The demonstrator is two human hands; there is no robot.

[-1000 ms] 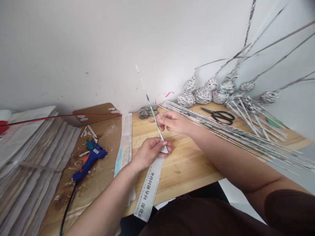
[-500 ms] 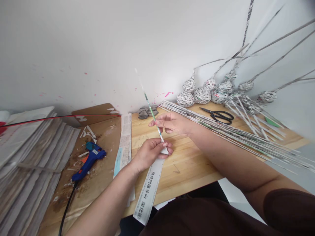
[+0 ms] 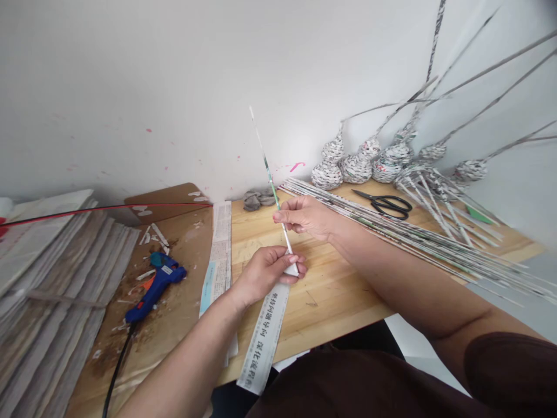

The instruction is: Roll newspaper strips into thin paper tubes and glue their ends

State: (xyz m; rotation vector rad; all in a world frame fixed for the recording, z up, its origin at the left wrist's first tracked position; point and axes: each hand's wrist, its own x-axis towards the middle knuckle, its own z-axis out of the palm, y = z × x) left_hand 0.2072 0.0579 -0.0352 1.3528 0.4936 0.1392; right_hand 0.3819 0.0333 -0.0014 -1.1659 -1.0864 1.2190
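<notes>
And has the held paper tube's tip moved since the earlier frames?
Yes: the paper tube's tip has shifted rightward and slightly up in view, judged against the pink mark on the wall.

The left hand covers part of the printed paper strip, whose smallest print is too fine to read, while the left edge cuts off the paper stack, the bottom edge the black cord, and the top edge one patterned stalk.

The left hand, with thumb over curled fingers, is nearer to the body than the pinching right hand.
</notes>
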